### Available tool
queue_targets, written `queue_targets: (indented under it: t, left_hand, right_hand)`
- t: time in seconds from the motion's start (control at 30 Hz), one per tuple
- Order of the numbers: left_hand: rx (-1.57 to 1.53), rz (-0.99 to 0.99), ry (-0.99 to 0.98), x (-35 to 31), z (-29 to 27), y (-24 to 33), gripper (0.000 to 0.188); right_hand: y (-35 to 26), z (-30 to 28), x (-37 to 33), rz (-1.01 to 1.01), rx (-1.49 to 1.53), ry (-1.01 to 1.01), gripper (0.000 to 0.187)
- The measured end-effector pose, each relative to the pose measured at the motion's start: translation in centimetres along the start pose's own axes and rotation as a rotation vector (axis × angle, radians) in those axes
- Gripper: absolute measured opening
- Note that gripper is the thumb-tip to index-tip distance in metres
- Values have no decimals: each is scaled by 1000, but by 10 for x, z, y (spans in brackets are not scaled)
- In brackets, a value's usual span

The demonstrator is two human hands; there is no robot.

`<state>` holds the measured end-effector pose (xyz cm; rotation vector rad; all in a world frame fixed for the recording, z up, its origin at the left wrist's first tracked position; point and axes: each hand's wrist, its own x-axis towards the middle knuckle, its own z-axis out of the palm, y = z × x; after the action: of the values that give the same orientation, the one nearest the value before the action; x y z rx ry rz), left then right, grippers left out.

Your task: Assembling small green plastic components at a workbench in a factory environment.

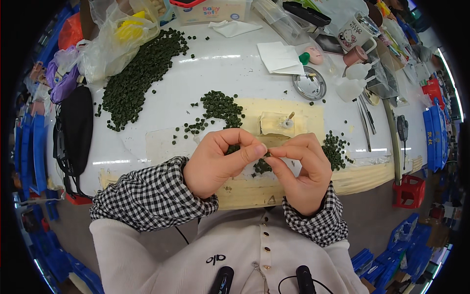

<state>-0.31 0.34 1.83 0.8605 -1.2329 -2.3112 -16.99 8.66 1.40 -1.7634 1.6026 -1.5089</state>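
Dark green pieces [134,81] heap up at far left, a smaller pile [220,108] nearer centre. Left hand [220,159], fingers pinched tight, seemingly on one small piece [267,154], mostly hidden; a pegged block [270,128] just beyond could hinder forward reach. Right hand [306,169] pinches there too: fine handling, by the look, wanting a steady grip next. Rightward, a scatter [335,148], then tweezers [364,126].

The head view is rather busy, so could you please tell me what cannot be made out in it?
Head view, where the left hand and right hand meet: anything pinched there is too small and covered by fingertips.
Head view, dark green pieces between them: partly hidden by the hands.
Head view, red object on the tub: cut off by the top edge.
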Motion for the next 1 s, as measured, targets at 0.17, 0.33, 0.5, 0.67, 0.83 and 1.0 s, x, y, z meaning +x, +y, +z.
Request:
queue_targets:
  t: [0.17, 0.33, 0.5, 0.67, 0.83, 1.0]
  left_hand:
    - [264, 302, 5, 1, 1, -5, 12]
    - [357, 389, 26, -2, -1, -1, 13]
    - [532, 491, 31, -3, -3, 3, 14]
    - [597, 552, 34, -1, -5, 2, 17]
    - [546, 585, 57, 3, -4, -2, 16]
    - [532, 534, 90, 1, -5, -2, 15]
  right_hand:
    - [4, -2, -1, 80, 156, 5, 19]
    - [5, 0, -4, 267, 427, -33, 15]
    - [5, 0, -4, 273, 458, -52, 16]
    - [6, 0, -4, 206, 410, -59, 17]
    - [4, -2, -2, 146, 314, -28, 19]
    - [2, -18, 15, 59, -37, 50, 21]
